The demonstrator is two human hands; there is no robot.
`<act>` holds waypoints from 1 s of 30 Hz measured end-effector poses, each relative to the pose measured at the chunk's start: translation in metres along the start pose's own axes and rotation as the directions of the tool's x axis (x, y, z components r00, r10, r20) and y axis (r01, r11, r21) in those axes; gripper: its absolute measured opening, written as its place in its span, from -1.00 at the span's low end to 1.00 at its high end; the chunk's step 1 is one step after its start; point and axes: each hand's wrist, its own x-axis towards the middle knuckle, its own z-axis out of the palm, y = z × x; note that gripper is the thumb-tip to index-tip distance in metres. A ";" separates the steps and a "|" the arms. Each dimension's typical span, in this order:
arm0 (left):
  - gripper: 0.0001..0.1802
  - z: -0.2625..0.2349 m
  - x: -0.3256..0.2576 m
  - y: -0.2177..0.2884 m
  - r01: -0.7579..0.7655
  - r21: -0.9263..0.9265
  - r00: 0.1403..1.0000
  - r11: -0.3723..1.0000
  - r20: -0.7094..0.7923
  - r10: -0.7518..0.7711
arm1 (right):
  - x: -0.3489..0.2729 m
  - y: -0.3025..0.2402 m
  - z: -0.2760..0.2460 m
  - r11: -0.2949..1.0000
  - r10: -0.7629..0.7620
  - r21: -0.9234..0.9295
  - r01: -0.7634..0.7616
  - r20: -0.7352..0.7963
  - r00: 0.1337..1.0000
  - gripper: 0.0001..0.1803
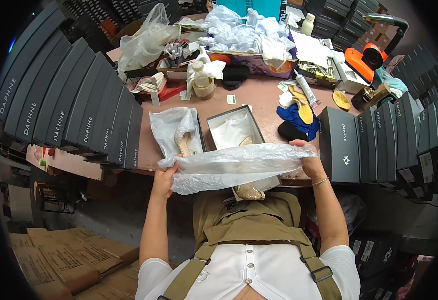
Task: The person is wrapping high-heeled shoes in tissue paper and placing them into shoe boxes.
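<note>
Stretched between my two hands is a long, crinkled sheet of white translucent wrapping paper [234, 166]. Its left end is gripped by my left hand [164, 179], and the right end is pinched in my right hand [307, 159]. Beneath the sheet lies an open grey shoebox [210, 131] lined with white paper; the sheet hides its middle. A gold glittery shoe [249, 192] shows at the near end, and another glittery part [247, 141] peeks out above the sheet. To the left, a high-heeled shoe [183, 142] partly covered in wrapping lies on paper in a grey box part [199, 132].
Grey shoeboxes [86, 107] line the table's left side, with more boxes [341, 145] on the right. A blue cloth [299, 121], a tube [306, 89], a bottle [199, 75] and an orange tool [359, 65] lie farther back. Cartons [61, 260] cover the lower-left floor.
</note>
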 end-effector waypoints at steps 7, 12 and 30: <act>-0.96 -0.017 0.002 0.012 -0.100 0.016 0.968 0.995 0.231 0.094 | 0.001 0.012 -0.021 0.956 0.026 0.278 -0.093 0.234 0.972 -0.80; -0.92 -0.008 0.000 0.018 -0.164 0.151 0.961 0.975 0.246 0.123 | 0.000 0.009 -0.021 0.928 0.088 0.333 -0.169 0.243 0.966 -0.80; -0.83 -0.017 0.003 0.031 -0.093 0.636 0.995 0.766 0.082 0.053 | 0.000 -0.029 -0.032 0.966 0.065 -0.257 0.022 0.326 0.943 -0.89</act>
